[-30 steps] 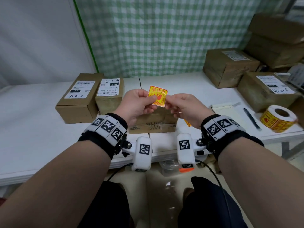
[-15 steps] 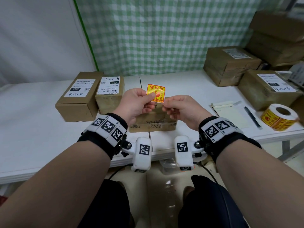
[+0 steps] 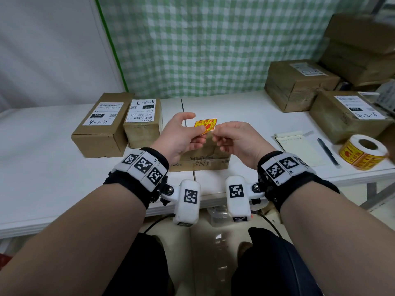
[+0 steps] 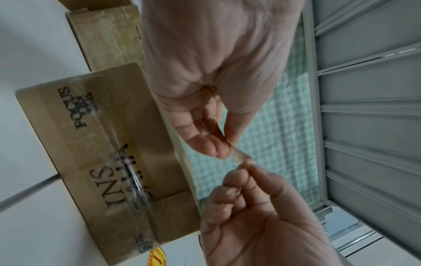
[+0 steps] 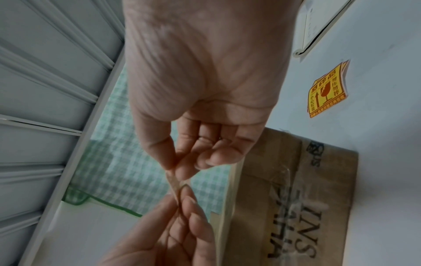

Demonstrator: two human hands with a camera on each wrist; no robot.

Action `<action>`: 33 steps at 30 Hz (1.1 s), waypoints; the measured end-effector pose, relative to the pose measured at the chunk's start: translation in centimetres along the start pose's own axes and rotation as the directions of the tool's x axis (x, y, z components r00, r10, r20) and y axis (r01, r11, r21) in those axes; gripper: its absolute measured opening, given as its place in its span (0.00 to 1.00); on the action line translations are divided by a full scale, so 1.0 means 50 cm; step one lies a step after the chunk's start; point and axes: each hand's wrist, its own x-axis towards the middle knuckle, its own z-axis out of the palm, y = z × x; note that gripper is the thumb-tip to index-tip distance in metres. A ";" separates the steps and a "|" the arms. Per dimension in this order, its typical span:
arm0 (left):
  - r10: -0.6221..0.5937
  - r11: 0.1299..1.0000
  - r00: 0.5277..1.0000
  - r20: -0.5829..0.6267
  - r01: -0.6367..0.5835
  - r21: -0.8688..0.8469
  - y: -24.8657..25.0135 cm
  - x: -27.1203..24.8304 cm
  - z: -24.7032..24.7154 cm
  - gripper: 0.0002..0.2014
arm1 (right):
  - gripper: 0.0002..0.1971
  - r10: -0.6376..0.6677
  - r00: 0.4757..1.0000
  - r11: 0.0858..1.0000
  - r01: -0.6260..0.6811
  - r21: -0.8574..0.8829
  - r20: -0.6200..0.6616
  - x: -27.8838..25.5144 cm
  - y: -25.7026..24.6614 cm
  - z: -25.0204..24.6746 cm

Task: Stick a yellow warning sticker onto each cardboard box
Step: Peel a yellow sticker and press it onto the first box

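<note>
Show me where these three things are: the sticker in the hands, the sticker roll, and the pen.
sticker (image 3: 205, 126), head view, on its yellow printed face.
sticker roll (image 3: 361, 155), head view, on its yellow outer side.
pen (image 3: 328, 151), head view, on the middle of its dark barrel.

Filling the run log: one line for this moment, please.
left hand: pinches sticker | right hand: pinches same sticker | above INS box | not stuck yet

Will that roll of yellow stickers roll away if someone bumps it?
Probably not: the sticker roll lies flat on its side on the table, hole facing up. A push would likely just slide it. It looks light, mostly paper, though it sits near the table's edge.
</note>
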 end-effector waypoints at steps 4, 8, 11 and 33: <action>0.003 1.000 0.999 0.034 -0.002 -0.024 0.001 -0.004 0.002 0.12 | 0.09 -0.008 1.000 1.000 0.008 0.005 0.002 0.000 -0.001 0.001; 0.017 0.999 0.999 0.044 -0.015 -0.044 0.000 -0.004 0.002 0.09 | 0.08 -0.012 1.000 1.000 0.012 -0.004 0.011 0.001 -0.001 0.000; 0.018 1.000 0.994 0.109 -0.019 0.004 -0.004 -0.005 0.000 0.04 | 0.09 -0.022 1.000 1.000 0.022 -0.019 -0.010 0.001 0.000 0.000; 0.126 0.968 0.982 0.142 -0.153 0.200 -0.007 -0.006 0.007 0.08 | 0.13 0.033 0.999 0.999 -0.033 0.036 -0.003 0.008 0.000 0.009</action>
